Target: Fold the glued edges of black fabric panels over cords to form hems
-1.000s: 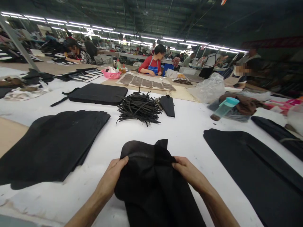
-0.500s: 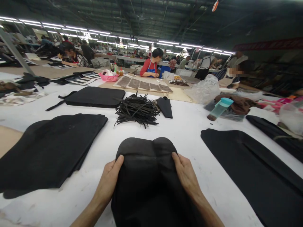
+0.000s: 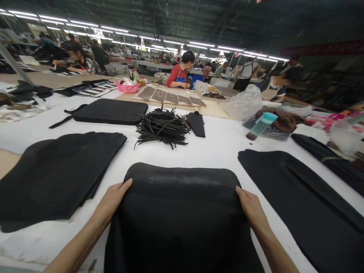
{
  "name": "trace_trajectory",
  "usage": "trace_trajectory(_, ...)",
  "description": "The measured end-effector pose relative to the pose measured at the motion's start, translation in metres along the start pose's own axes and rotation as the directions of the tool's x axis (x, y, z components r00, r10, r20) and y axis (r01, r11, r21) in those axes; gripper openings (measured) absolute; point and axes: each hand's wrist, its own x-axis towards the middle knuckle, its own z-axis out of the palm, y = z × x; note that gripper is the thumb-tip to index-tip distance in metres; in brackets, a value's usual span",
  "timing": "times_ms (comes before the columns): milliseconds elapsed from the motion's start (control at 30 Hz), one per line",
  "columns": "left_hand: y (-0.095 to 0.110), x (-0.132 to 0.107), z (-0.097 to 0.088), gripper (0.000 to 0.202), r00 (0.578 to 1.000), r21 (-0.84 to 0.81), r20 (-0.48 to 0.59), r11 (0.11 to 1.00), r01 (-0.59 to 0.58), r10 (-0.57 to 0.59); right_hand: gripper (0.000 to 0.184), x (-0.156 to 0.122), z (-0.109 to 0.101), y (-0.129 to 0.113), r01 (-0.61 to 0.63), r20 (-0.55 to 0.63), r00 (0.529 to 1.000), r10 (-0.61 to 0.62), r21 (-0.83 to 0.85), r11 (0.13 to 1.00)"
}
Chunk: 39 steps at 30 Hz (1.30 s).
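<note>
A large black leather-like panel (image 3: pixel 182 220) with rounded far corners hangs spread between my hands, its near part running out of the bottom of the view. My left hand (image 3: pixel 115 197) pinches its left edge, thumb on top and fingers hidden beneath. On the opposite edge my right hand (image 3: pixel 250 204) grips in the same way. A whitish, scuffed-looking streak crosses the panel close to its far edge. To the left lies a stack of similar black panels (image 3: pixel 59 178), and more black panels (image 3: pixel 301 197) lie to the right.
Beyond the panel are a heap of black strips (image 3: pixel 162 127), a black padded rectangle (image 3: pixel 110 112) and a small black tapered piece (image 3: pixel 196 124). A teal-lidded container (image 3: pixel 261 125) lies at the right on the white tabletop (image 3: pixel 218 148). Several people work at tables behind.
My hands have moved apart, pulling the panel from a creased, narrow shape into a wide, flatter one. The whole view has shifted slightly.
</note>
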Motion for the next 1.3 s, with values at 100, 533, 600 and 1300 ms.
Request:
trace_trajectory(100,0.0,0.01,-0.001,0.036,0.92,0.633,-0.134,0.746,-0.207,0.368,0.041,-0.001,0.01,0.003,-0.015,0.01,1.0,0.016,-0.067,0.998)
trace_trajectory(533,-0.03,-0.029,0.068,0.066,0.587,0.622,0.697,0.058,-0.781,0.412,0.056,-0.007,-0.007,0.029,-0.148,0.144,0.981,0.131,0.116,0.982)
trace_trajectory(600,-0.039,-0.025,0.064,0.067,0.582,0.629,0.698,0.03,-0.776,0.417,0.05,-0.025,-0.013,0.037,-0.155,0.238,0.965,0.111,0.172,0.973)
trace_trajectory(1300,-0.034,-0.061,0.064,0.083,0.647,0.63,0.736,0.145,-0.763,0.199,0.056,-0.122,-0.027,0.097,-0.091,0.088,0.988,0.126,-0.325,0.941)
